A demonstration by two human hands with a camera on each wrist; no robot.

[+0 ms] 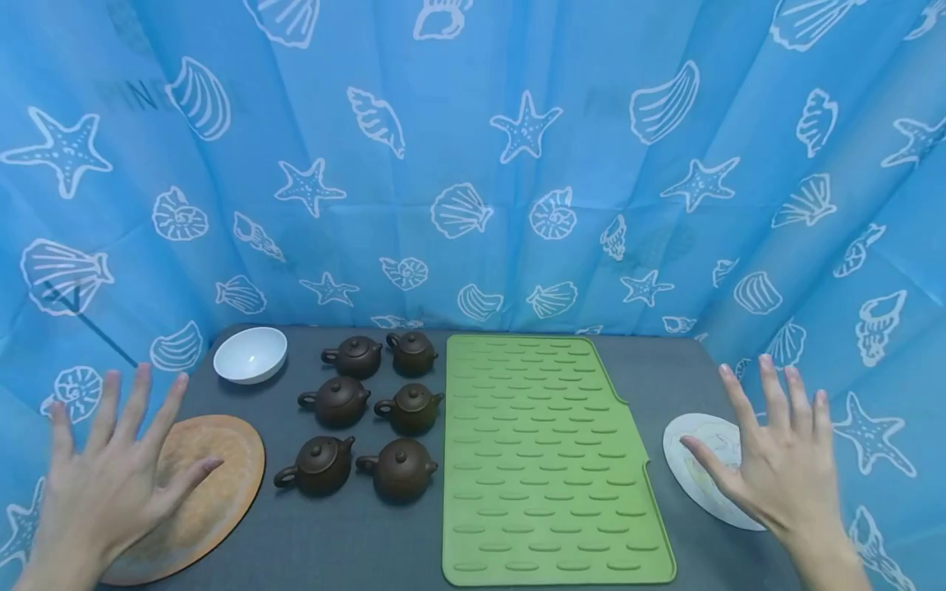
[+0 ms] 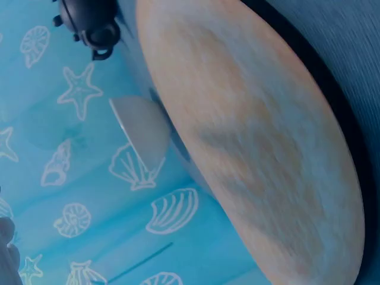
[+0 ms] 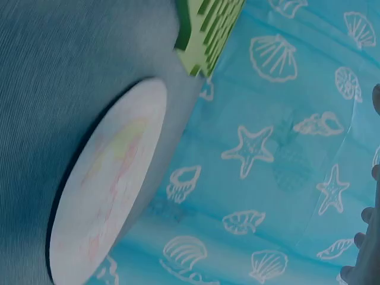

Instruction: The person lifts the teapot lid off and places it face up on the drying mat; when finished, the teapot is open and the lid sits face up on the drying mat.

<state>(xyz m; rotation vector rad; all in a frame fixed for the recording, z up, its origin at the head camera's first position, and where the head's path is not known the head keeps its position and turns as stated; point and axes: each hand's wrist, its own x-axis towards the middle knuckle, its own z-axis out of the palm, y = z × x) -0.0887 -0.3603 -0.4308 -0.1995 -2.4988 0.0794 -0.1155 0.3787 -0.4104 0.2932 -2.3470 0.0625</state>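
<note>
My left hand, fingers straight and spread, hovers over the left part of a round brown mottled mat and holds nothing. On the other side, my right hand is likewise spread and bare, partly covering a white round mat with a faint coloured drawing. Several dark brown teapots stand in two columns left of centre; among them are a front-right teapot and a front-left teapot. Only fingertips show at the left wrist view's edge, and fingers at the right wrist view's edge.
Right of the teapots lies a green ridged silicone mat with a notched right edge. A white bowl sits at the back left of the dark grey table. A blue curtain with white shell prints hangs around the back and sides.
</note>
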